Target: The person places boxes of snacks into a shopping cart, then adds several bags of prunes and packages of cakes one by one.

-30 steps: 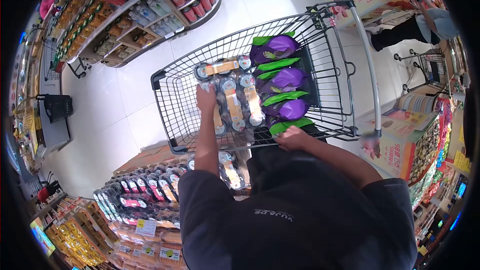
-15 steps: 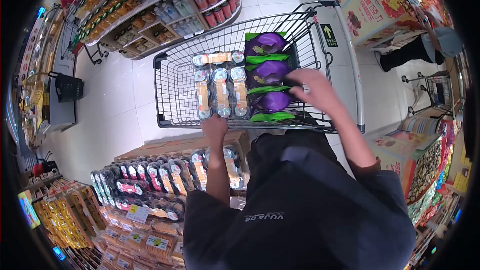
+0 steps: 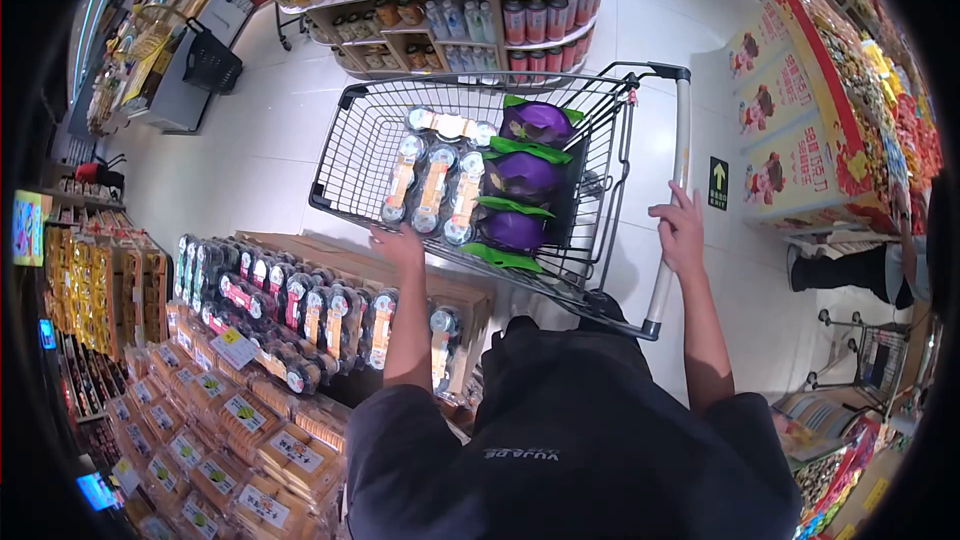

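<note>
A shopping cart (image 3: 340,202) stands in front of me at a slant. My left hand (image 3: 402,247) is at its near side rim, fingers curled over the edge. At the cart's push handle (image 3: 660,290), my right hand (image 3: 683,232) has its fingers apart and touches the bar without wrapping round it. Inside the cart lie several clear packs of round-lidded cups with orange labels (image 3: 433,190), one across the far end of the others. Beside them sit three purple bags with green edges (image 3: 530,177).
Stacked cup packs (image 3: 340,325) and boxed biscuits (image 3: 245,415) are at my lower left. A drinks shelf (image 3: 550,25) stands beyond the cart. Candy display boxes (image 3: 790,140) are at right, near another person's leg (image 3: 845,270) and a second cart (image 3: 880,355). A black basket (image 3: 210,65) hangs at upper left.
My right hand has left the purple bags and moved to the handle. The cart has turned, its handle end now nearer me. My left hand remains at the rim.
</note>
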A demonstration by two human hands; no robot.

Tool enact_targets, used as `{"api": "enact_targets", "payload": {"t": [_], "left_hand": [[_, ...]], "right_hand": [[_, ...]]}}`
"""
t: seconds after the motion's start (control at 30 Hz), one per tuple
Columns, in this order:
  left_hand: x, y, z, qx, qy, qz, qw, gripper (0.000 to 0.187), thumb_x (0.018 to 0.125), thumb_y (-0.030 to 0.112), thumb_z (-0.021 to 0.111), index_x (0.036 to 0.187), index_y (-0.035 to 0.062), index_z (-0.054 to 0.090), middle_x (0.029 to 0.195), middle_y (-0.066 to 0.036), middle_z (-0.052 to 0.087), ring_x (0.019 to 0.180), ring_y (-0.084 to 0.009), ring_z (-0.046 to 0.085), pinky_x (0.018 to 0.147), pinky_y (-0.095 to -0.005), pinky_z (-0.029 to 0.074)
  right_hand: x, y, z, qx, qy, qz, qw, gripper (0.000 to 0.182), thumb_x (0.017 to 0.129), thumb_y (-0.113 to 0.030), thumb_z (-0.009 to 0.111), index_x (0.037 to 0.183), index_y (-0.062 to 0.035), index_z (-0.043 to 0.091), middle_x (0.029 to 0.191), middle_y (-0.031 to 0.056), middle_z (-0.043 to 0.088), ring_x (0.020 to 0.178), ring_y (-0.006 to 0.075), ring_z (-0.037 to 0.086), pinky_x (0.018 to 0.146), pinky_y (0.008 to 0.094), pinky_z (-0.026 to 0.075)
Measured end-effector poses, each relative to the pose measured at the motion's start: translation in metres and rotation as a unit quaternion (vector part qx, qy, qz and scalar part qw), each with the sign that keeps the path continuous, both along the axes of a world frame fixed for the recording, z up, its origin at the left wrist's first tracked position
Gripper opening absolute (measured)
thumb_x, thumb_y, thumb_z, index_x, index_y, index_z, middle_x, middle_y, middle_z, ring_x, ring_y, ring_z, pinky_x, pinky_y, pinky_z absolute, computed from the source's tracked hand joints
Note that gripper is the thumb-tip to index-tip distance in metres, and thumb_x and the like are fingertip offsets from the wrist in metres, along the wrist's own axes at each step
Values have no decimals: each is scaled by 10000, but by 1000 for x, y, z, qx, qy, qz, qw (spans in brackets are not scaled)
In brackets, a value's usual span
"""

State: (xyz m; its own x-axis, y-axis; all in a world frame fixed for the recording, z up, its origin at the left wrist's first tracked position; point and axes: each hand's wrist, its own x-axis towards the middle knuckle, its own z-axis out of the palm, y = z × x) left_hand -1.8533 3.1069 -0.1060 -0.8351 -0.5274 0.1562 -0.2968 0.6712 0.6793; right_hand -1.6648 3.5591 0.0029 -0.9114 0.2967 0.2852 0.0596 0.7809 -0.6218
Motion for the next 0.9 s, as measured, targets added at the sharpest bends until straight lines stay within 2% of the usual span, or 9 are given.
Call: {"api": "enact_targets", "payload": {"t": [0.13,0.27,0.33,0.4,0.5,0.63,0.67,0.8,0.9], "left_hand": [[58,60,-10,46,-113,-137,983,892,844,229,680,1475,-42,111,1417,-364,269,1317,-483,303,1111,-463,259],[132,133,17,102,-91,-166,977,613,839,248,681,1347,15,431,1333,-276,420,1265,-394,398,1072,-430,319],[140,152,44,124,-70,-85,986,420,842,248,684,1160,-6,585,1174,-212,569,1129,-316,527,977,-396,405],[145,176,85,253,7,-80,964,257,868,226,667,960,-14,653,922,-98,653,895,-202,604,837,-321,459],[150,191,234,464,74,-231,852,247,945,196,565,890,-29,652,777,-27,614,644,-77,504,615,-238,393],[201,228,381,410,302,-465,724,538,860,486,629,809,-50,645,746,-129,636,448,-106,449,413,-262,321],[189,241,402,376,416,-599,571,569,880,539,564,709,-4,586,694,-176,616,357,-165,404,354,-291,276],[216,261,461,374,356,-572,637,39,787,105,656,762,112,628,578,-55,537,453,-174,524,479,-319,474],[204,232,458,376,372,-579,621,44,802,116,640,761,113,623,587,-58,542,467,-177,529,484,-318,476]], "right_hand": [[-47,-23,14,16,18,66,998,135,765,-96,559,786,-70,689,821,73,679,1225,319,503,1140,571,181],[-90,-31,0,45,79,156,984,165,749,-168,576,660,-77,680,688,94,643,1088,314,586,1116,557,252],[-119,-41,12,105,-7,297,949,307,776,-284,527,572,-88,645,565,103,605,667,285,631,915,445,441],[-139,-37,5,193,-59,395,896,380,788,-357,491,567,-89,646,515,108,581,519,298,582,766,430,461],[-180,-59,6,209,-30,415,885,437,780,-424,490,598,-70,669,557,148,610,572,340,625,604,456,490],[-219,-88,0,209,-47,388,897,431,795,-410,483,662,-66,706,669,188,656,680,365,662,684,467,527],[-227,-94,2,220,-51,400,888,431,795,-410,483,662,-66,706,669,188,656,680,365,662,684,467,527],[-254,-124,15,192,-51,396,896,415,804,-382,471,713,-62,719,723,199,669,726,372,666,725,466,529],[-281,-158,24,197,-51,396,895,412,807,-376,466,731,-62,721,738,201,673,742,379,665,733,468,527]]}}
